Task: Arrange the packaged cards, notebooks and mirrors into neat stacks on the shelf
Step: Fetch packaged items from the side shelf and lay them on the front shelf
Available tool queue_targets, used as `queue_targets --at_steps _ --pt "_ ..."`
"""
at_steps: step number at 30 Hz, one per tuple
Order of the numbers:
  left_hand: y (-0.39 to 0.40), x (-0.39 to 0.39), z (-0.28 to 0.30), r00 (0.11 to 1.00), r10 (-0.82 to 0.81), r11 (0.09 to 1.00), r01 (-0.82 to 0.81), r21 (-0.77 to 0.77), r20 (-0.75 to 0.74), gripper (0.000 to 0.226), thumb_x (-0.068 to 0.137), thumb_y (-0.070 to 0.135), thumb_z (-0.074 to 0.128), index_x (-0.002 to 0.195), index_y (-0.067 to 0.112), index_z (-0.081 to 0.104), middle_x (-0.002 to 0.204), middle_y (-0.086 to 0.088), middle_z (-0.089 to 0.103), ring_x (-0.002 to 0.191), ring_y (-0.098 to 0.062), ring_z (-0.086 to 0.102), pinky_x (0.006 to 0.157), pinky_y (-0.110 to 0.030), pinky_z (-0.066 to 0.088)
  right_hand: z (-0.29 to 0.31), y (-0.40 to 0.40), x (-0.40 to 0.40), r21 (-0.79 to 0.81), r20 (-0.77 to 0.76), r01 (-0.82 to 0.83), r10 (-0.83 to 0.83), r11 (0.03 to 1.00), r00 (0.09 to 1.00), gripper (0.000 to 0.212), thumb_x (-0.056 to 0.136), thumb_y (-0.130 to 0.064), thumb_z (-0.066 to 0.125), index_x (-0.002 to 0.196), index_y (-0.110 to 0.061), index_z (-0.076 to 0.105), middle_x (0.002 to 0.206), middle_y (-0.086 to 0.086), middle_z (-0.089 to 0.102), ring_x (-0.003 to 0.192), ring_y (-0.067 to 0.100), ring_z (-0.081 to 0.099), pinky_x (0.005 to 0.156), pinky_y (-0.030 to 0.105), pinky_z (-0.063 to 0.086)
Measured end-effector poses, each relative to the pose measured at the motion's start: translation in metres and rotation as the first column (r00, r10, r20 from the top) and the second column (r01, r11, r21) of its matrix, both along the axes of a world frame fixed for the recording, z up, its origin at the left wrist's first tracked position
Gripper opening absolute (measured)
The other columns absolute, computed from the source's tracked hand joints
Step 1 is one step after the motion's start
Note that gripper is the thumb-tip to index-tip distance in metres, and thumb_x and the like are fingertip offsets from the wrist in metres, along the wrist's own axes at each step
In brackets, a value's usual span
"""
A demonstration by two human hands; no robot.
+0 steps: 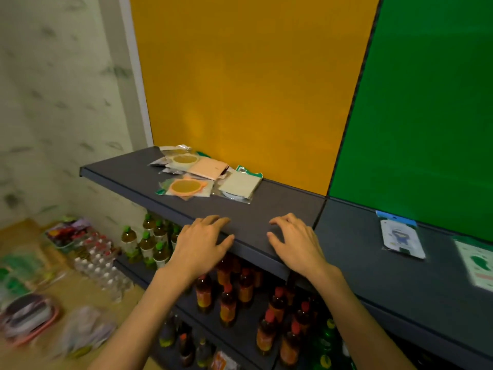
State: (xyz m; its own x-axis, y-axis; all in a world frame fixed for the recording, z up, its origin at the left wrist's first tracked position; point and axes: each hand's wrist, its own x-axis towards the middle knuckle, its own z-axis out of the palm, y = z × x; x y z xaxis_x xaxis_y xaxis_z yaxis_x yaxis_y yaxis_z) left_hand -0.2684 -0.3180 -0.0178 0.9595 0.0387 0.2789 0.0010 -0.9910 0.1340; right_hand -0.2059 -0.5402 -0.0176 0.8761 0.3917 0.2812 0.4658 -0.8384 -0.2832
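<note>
At the dark shelf's (266, 209) front edge, the left hand (200, 244) and right hand (296, 244) rest with fingers spread and holding nothing, while farther back the packaged mirrors (186, 187), notebooks (241, 184) and cards (a loose, overlapping pile) lie against the yellow panel (253, 76).

Dim warm indoor light; wide-angle bending at edges; motion blur lower left, right.

matt dark shelf (240, 209), glossy (plastic) wrappers (186, 188)
</note>
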Motion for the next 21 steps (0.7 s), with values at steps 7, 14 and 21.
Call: queue_targets --at_steps 7,14,21 --pt "0.092 0.035 -0.01 0.999 0.053 0.998 -0.053 -0.028 -0.008 0.055 0.096 0.059 0.04 0.144 0.034 0.044 0.147 0.006 0.049 0.128 -0.021 0.052 0.097 -0.043 0.05 0.002 0.075 0.052 -0.018 0.015 0.005 -0.005 1.0 1.0 0.041 0.098 -0.044 0.048 0.135 -0.027 0.052 0.132 0.0 0.054 0.123 0.021 0.051 0.1 0.041 0.042" --pt "0.167 0.099 0.0 0.998 0.038 0.999 -0.039 -0.015 -0.056 0.052 0.096 0.059 0.04 0.142 0.035 0.046 0.143 0.005 0.053 0.124 -0.021 0.054 0.094 -0.044 0.049 0.005 0.134 0.113 0.033 0.012 0.063 -0.063 0.998 0.998 0.041 0.098 -0.042 0.05 0.135 -0.027 0.052 0.133 0.002 0.054 0.121 0.021 0.052 0.097 0.04 0.046" --pt "0.218 0.172 0.006 0.991 0.07 0.996 -0.076 -0.049 -0.113 0.059 0.094 0.062 0.04 0.146 0.032 0.042 0.141 -0.003 0.053 0.123 -0.028 0.053 0.097 -0.046 0.047 0.001 0.159 0.158 0.039 -0.012 0.191 -0.191 0.981 0.982 0.042 0.098 -0.041 0.049 0.137 -0.025 0.052 0.137 0.004 0.052 0.125 0.023 0.049 0.098 0.04 0.043"
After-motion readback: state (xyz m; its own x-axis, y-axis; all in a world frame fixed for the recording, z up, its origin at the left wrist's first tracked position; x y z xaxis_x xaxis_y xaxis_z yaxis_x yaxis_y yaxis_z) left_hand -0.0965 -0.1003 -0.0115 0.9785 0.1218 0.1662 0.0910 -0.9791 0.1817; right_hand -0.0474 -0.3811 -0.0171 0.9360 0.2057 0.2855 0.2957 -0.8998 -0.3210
